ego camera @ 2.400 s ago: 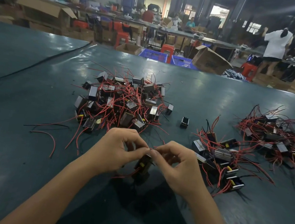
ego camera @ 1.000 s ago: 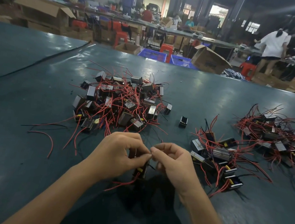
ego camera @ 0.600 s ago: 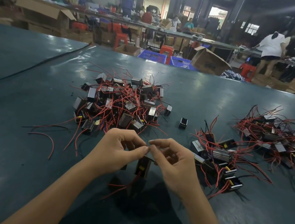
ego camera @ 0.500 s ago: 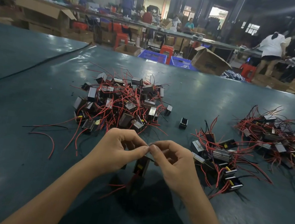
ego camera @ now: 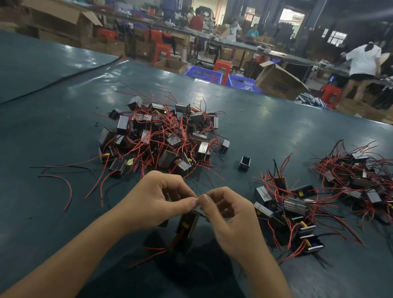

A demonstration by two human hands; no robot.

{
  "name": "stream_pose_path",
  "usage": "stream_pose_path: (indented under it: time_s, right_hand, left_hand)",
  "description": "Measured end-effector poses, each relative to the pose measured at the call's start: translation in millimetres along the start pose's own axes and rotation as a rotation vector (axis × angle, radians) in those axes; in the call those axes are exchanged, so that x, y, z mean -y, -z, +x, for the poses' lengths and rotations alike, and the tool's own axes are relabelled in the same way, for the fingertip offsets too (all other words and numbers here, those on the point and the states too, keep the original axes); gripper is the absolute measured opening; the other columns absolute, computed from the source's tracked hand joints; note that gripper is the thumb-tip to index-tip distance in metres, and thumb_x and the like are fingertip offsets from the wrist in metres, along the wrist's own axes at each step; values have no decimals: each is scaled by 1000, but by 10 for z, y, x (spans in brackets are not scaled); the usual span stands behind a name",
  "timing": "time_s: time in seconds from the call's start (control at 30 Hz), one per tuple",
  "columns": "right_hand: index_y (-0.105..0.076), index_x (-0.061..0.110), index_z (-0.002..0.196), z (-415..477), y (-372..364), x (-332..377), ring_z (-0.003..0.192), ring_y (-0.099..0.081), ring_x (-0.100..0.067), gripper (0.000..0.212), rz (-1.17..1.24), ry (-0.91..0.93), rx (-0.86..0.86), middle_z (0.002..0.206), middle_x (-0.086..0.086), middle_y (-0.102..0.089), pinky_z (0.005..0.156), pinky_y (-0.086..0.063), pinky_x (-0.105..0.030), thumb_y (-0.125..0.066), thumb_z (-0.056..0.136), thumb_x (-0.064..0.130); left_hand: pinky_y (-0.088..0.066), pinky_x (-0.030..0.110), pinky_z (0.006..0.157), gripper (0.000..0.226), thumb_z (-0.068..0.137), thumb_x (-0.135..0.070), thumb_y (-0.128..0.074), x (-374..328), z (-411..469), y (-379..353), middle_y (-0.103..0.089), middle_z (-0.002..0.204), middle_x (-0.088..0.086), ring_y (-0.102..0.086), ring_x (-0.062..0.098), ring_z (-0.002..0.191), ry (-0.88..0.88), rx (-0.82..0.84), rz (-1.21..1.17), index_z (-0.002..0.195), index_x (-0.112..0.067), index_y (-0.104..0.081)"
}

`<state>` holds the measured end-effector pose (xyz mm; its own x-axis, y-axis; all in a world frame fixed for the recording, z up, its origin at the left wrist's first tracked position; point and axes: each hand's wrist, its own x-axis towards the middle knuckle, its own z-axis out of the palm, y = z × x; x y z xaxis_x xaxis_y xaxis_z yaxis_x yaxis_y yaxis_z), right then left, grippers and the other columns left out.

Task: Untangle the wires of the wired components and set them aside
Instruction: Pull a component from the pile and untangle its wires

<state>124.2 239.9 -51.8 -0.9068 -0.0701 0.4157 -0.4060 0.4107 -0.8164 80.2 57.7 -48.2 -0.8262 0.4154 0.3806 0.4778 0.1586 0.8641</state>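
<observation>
My left hand [ego camera: 157,201] and my right hand [ego camera: 228,222] meet thumb to thumb above the dark green table [ego camera: 21,214], both pinching the thin wires of one small black component [ego camera: 187,223] that hangs just below the fingertips. Its red wires [ego camera: 152,255] trail down onto the table toward me. A big tangled pile of the same components with red wires [ego camera: 162,137] lies just beyond my hands. To the right sit two looser groups, a near one [ego camera: 292,210] and a far one [ego camera: 364,182].
One lone black component [ego camera: 244,163] stands between the big pile and the right groups. Loose red wire ends [ego camera: 62,182] stretch left of the pile. A black cable [ego camera: 49,86] crosses the table's far left. Beyond the far edge are cardboard boxes [ego camera: 279,81], blue crates [ego camera: 223,79] and people.
My hands have stayed together at the same spot, working the wires. The component hanging under them has shifted and turned slightly, and its red wires have swung a little on the table.
</observation>
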Motion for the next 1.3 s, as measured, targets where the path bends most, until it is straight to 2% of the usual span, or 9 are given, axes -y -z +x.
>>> stream_pose_path:
  time_s: [0.1,0.2,0.37,0.47,0.57,0.7,0.9,1.07,1.3]
  right_hand:
    - [-66,17,80,-5,7,9,53,-49,-19,25,-6,-9,15,62,-7,-59,51,-43,-31,-59,88,39]
    - [-63,19,70,1,-8,-11,49,-43,-6,25,45,-84,36,54,5,-51,48,-36,-21,-61,94,26]
    - [-56,19,56,17,-51,-40,48,-39,-3,39,57,-219,40,47,12,-45,50,-34,-22,-61,94,20]
    - [-67,16,65,6,-8,-22,50,-47,-4,27,95,-171,29,52,9,-56,51,-39,-21,-66,91,20]
    - [-73,15,81,-5,47,-13,54,-54,-14,9,87,-102,61,62,-2,-64,52,-44,-26,-69,89,13]
    - [-76,18,87,0,50,2,63,-59,-12,11,-35,74,-14,77,5,-66,57,-48,-25,-74,84,8]
    - [-74,22,85,-4,73,0,64,-61,-11,6,-38,67,11,76,9,-67,57,-47,-20,-75,84,16]
    - [-70,19,73,-11,8,35,52,-53,-4,15,8,-98,2,59,9,-62,51,-43,-18,-71,86,11]
    - [-57,5,54,70,-70,105,40,-42,-9,33,411,-574,-44,45,-1,-48,45,-39,-17,-61,86,0]
  left_hand:
    - [-49,29,58,9,77,-28,-74,-8,-1,-3,-67,67,-2,-62,25,62,-16,2,9,76,-19,-76]
    - [-50,25,62,2,78,-19,-75,-21,-10,-8,-66,69,-4,-63,12,64,-117,3,130,76,-20,-76]
    - [-52,38,57,20,81,-33,-65,-52,-39,-35,-64,72,-9,-62,11,64,-282,16,443,76,-17,-76]
    - [-52,37,60,10,81,-25,-74,-49,-29,-13,-65,71,-8,-61,13,64,-201,-3,344,77,-17,-77]
    - [-49,23,61,7,80,-13,-79,-36,0,34,-66,69,-7,-62,13,64,-99,-20,212,77,-19,-77]
    - [-45,20,58,10,79,-30,-77,-16,11,87,-67,67,-8,-59,7,60,33,37,94,78,-20,-77]
    - [-50,29,62,18,73,-41,-72,-34,10,107,-70,70,-4,-63,18,65,72,88,59,78,-25,-77]
    - [-48,18,63,11,80,-16,-78,-37,0,92,-69,70,-12,-64,8,66,4,120,133,78,-27,-76]
    - [-48,18,62,10,79,-11,-79,-42,-11,17,-68,70,-7,-62,11,64,-116,75,201,79,-21,-79]
